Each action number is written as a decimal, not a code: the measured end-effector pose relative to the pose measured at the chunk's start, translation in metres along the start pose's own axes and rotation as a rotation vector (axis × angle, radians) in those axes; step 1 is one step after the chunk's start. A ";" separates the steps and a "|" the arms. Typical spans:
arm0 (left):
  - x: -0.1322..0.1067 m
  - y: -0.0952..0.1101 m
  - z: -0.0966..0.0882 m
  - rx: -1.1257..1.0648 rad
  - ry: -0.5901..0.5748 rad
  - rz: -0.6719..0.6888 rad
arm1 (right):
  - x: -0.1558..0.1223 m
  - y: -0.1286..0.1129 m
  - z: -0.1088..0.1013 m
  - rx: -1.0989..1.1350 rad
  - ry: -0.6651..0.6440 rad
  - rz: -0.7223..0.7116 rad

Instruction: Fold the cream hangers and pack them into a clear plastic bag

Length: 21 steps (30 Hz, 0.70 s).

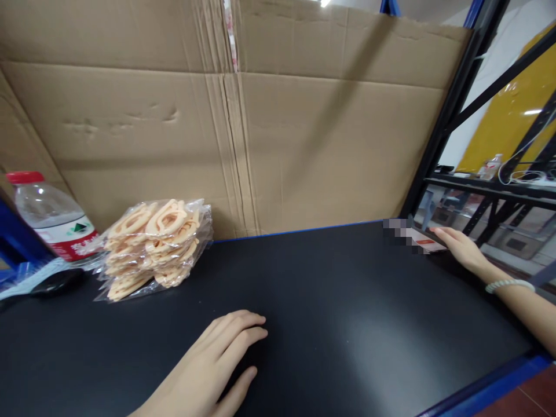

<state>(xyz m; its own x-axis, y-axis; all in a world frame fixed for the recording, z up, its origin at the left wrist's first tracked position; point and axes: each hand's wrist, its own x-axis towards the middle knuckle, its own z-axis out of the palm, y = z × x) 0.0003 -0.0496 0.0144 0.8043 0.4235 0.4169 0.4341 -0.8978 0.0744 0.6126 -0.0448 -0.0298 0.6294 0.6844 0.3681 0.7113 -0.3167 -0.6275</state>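
My left hand (217, 365) lies flat on the black table top (339, 324) near the front edge, fingers stretched out and holding nothing. My right hand (460, 246) reaches to the far right corner of the table, fingers extended and resting on a small flat card-like item (423, 240) whose left part is blurred out. A pale bead bracelet (508, 285) sits on my right wrist. A stack of clear plastic bags with orange-beige flat pieces (152, 246) lies at the back left, well apart from both hands.
A water bottle with a red cap and red label (54, 217) stands at the far left, beside a dark object and clear plastic (43, 281). A cardboard sheet (278, 116) walls the back. Blue-black shelving frames (460, 98) rise at the right.
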 end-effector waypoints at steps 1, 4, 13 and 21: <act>0.000 0.000 0.000 -0.008 0.005 -0.002 | 0.000 0.000 0.000 0.002 -0.002 -0.002; 0.001 0.000 -0.001 -0.020 0.023 -0.004 | -0.002 -0.001 -0.001 0.005 -0.009 -0.006; 0.001 -0.001 -0.001 -0.007 0.011 0.004 | -0.005 -0.006 -0.002 -0.008 -0.001 0.004; 0.001 0.000 -0.001 -0.003 -0.010 -0.004 | -0.008 -0.011 -0.003 -0.024 0.017 -0.010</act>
<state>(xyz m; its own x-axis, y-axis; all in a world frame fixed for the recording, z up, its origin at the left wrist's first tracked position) 0.0007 -0.0489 0.0158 0.8065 0.4282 0.4077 0.4360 -0.8965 0.0791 0.6001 -0.0487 -0.0238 0.6272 0.6764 0.3861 0.7248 -0.3254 -0.6073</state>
